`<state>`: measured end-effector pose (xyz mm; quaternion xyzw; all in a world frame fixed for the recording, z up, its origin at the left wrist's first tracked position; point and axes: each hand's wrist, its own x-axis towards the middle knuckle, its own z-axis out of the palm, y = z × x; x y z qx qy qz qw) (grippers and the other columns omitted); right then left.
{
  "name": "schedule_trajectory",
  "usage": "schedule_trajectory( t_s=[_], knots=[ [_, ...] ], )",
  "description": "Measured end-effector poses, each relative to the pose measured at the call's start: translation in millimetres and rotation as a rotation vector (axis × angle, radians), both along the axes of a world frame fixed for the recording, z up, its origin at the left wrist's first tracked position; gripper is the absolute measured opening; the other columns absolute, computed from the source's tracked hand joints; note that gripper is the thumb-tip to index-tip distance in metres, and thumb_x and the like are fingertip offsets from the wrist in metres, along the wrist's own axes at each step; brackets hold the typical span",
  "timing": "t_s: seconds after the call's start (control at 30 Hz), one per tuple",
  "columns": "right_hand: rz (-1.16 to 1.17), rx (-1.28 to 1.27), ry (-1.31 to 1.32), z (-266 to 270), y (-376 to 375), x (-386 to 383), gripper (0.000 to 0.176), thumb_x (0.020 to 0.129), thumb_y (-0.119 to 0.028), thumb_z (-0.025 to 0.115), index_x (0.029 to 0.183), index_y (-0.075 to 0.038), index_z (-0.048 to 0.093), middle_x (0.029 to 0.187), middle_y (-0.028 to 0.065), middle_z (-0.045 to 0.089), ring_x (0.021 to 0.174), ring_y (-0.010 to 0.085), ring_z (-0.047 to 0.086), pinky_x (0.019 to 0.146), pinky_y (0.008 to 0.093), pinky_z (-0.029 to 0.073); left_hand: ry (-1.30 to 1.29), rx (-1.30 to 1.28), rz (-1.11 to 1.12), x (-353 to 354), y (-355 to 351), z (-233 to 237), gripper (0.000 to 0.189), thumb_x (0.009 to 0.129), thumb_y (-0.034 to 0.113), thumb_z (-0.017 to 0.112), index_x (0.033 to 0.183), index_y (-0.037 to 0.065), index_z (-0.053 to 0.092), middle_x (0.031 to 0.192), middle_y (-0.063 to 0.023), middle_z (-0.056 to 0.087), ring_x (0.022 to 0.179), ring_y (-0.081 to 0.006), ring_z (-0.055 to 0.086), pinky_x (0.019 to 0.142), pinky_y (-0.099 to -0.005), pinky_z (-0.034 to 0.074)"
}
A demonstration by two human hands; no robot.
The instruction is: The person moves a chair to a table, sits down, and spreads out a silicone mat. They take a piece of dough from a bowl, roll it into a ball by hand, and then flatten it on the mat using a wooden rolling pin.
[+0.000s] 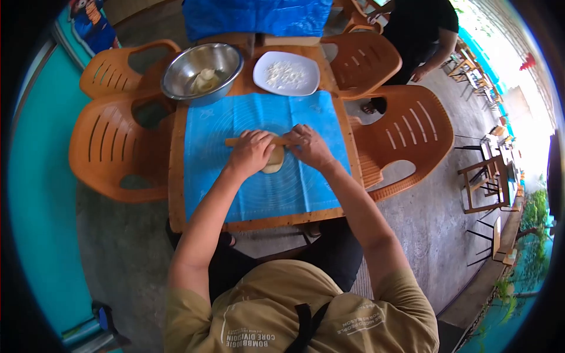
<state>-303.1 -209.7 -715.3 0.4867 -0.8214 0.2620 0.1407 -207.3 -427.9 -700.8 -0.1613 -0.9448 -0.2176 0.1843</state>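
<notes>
A wooden rolling pin [230,142] lies crosswise over a flat piece of pale dough [273,163] on a blue pastry mat [218,191]. My left hand [252,152] is closed over the pin left of the dough's middle. Toward the pin's right end, my right hand [308,146] has its fingers curled over it. Between the two hands, the dough shows beneath the pin and stretches toward me. My fingers cover much of the pin.
Behind the mat stand a metal bowl [201,72] with dough inside and a white plate [286,73] of white shreds. Orange chairs [122,147] flank the wooden table [259,224]. A person [421,32] in black is at the back right.
</notes>
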Motion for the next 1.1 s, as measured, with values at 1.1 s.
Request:
schedule_trajectory(
  t_s=[1.1],
  knots=[
    [0.018,0.040,-0.105,10.3,6.5,25.8,0.034,0.079,-0.007,0.074,0.111,-0.011,0.063,0.111,0.0076,0.060,0.107,0.0306,0.059,0.094,0.0436,0.047,-0.399,-0.063,0.124,-13.4,-20.1,0.0,0.048,0.110,0.039,0.033,0.138,0.011,0.061,0.142,-0.0034,0.061,0.135,-0.0209,0.051,0.115,-0.0423,0.034]
  ],
)
